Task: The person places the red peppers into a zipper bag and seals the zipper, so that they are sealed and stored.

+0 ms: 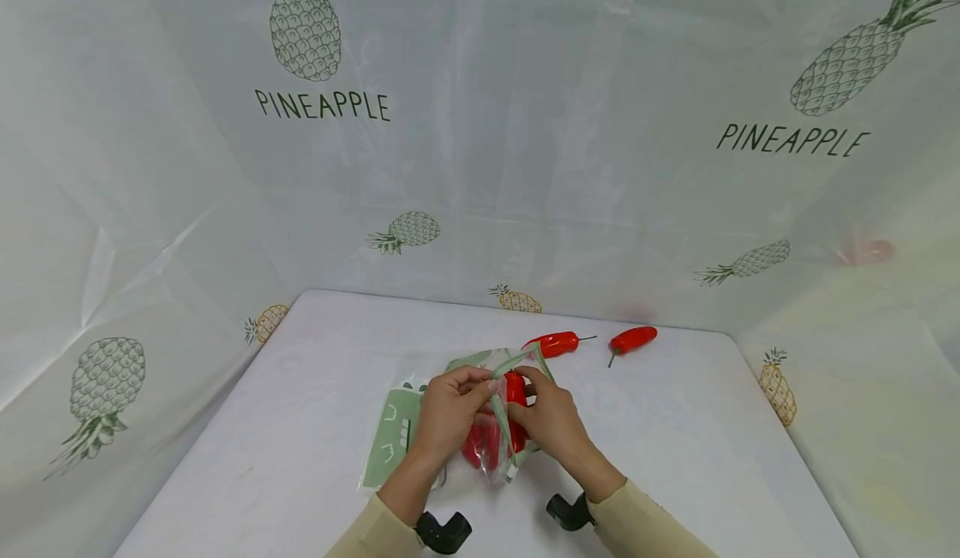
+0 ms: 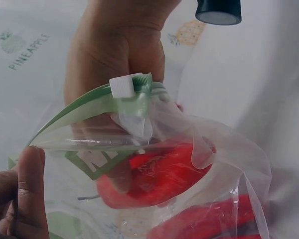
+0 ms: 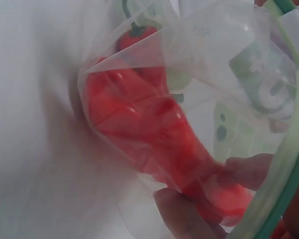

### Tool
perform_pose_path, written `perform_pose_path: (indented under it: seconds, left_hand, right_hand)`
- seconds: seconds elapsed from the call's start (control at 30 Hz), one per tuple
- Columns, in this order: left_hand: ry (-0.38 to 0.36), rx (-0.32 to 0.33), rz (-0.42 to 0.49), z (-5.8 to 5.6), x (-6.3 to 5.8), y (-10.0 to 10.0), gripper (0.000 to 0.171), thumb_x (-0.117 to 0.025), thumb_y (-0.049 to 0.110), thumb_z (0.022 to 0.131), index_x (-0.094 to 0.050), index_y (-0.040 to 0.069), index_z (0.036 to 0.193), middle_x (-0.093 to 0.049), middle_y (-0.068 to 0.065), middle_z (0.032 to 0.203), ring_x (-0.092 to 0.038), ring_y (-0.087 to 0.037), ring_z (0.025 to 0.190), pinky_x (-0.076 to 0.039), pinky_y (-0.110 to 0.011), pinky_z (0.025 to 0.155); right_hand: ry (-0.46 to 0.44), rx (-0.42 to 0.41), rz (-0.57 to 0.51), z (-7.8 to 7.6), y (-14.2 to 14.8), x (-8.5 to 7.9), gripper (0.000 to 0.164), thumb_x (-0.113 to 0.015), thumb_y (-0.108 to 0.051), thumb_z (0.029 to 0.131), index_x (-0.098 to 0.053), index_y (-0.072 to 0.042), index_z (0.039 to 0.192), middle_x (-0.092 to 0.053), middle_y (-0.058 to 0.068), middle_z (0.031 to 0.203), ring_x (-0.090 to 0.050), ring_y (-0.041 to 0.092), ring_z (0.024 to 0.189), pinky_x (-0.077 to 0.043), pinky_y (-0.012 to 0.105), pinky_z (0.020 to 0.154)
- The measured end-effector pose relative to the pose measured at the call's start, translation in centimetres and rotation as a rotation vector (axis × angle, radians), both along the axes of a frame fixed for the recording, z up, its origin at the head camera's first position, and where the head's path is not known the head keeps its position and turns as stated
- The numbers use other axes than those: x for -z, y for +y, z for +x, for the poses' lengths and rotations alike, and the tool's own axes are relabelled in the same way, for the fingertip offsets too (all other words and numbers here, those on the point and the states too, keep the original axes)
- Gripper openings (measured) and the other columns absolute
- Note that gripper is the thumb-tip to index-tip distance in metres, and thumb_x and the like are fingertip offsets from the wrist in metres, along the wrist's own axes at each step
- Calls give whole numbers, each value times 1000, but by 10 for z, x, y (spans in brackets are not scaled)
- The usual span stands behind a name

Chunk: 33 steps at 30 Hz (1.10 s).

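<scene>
A clear zip bag with a green zip edge and a white slider stands between my hands, its mouth spread. My left hand pinches the bag's edge between thumb and fingers. Reaching in through the mouth, my right hand grips a red chili pepper, which has a thin stem in the left wrist view. More red peppers lie lower in the bag, seen through the plastic. Part of the right hand's fingers shows around the gripped pepper in the right wrist view.
Two red chili peppers, one just behind the bag and one farther right, lie on the white table. A flat green-and-clear bag with a printed face lies left of my hands. Pineapple-printed sheeting encloses the table's back and sides.
</scene>
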<state>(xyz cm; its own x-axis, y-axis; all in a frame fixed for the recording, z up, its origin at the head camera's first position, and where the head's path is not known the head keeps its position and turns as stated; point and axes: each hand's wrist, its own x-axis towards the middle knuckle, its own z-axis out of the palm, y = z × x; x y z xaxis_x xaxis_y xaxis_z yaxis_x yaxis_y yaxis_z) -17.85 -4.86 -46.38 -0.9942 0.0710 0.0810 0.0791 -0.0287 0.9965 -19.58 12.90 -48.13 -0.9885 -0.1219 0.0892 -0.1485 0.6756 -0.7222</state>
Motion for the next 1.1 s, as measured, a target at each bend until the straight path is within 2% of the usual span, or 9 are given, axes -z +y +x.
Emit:
perform_pose_path:
  seconds: [0.2, 0.53, 0.77, 1.1]
  left_hand:
    - [-1, 1, 4, 1, 0, 1, 23, -76, 15, 99, -75, -1, 114, -78, -17, 99, -75, -18, 70, -66, -31, 64]
    - [-9, -1, 19, 1, -1, 1, 23, -76, 15, 98, -75, -2, 114, -78, -17, 99, -74, -17, 70, -67, -31, 65]
    - [-17, -6, 30, 0, 0, 1, 23, -76, 15, 98, -75, -2, 113, -77, -16, 98, -73, -16, 68, -66, -30, 63]
    - [-34, -9, 34, 0, 0, 1, 21, -76, 13, 98, -75, -2, 114, -78, -17, 100, -73, -16, 69, -66, -31, 64]
  right_hand:
    - [-7, -7, -12, 0, -1, -1, 53, -78, -14, 91, -62, -7, 141, -74, 18, 112, -72, 19, 80, -64, 31, 59]
    - [-11, -5, -19, 0, -1, 1, 57, -82, -16, 90, -61, -6, 142, -73, 18, 112, -71, 18, 79, -63, 29, 56]
    - [-32, -5, -47, 1, -1, 2, 58, -81, -16, 91, -59, -4, 143, -72, 23, 115, -74, 18, 79, -63, 29, 56]
    - [7, 18, -21, 3, 0, -1, 55, -83, -17, 90, -62, -3, 140, -74, 16, 114, -74, 23, 89, -66, 34, 63]
